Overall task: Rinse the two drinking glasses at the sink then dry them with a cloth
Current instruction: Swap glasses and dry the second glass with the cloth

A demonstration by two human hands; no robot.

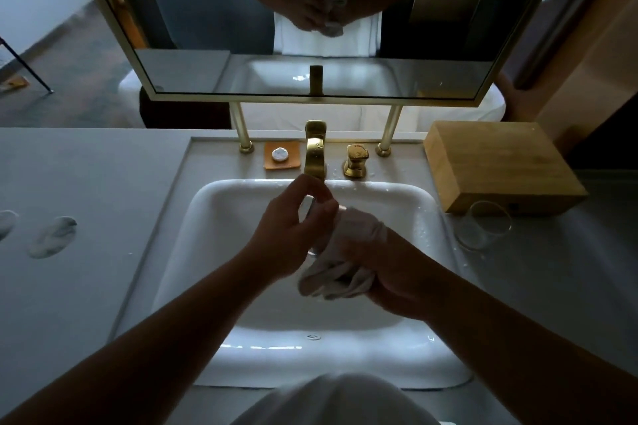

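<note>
White cloth [340, 252] round glass [312, 217], both hands.

The grey countertop [86, 183] carries a white sink [214, 217] set into it. Behind the sink stand a gold faucet [315, 148], a gold handle [356, 160] and an orange soap dish [291, 155]. On the right lie a wooden box [500, 166] and an empty glass [483, 228], touching it.

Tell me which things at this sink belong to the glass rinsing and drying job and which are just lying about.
Job:
clear glass held by the left hand over the white basin
white cloth gripped by the right hand
second clear drinking glass on the counter
gold tap

Lying about:
orange soap dish with white soap
wooden box
</note>
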